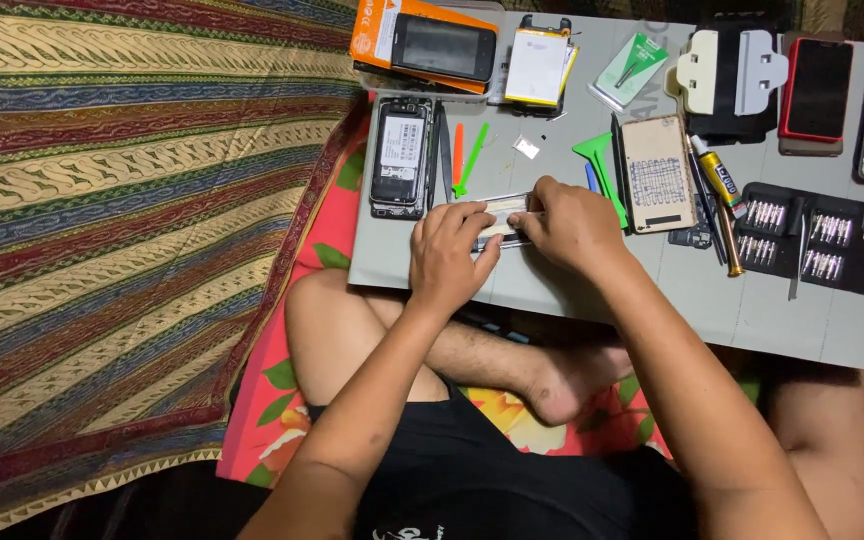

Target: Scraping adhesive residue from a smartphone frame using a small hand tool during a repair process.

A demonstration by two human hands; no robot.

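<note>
Grey board (592,290): L hand (447,255) & R hand (572,225) grip thin silver-edged phone frame (505,218), lying flat.

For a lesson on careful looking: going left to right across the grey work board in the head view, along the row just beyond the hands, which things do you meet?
Opened phone → orange pry stick → green pry stick → beige board → glue tube → black screwdriver-bit case.

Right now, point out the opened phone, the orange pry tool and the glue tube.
Opened phone (401,155), head view, on its exposed battery.
Orange pry tool (458,152), head view, mid-shaft.
Glue tube (719,177), head view, on its yellow body.
</note>
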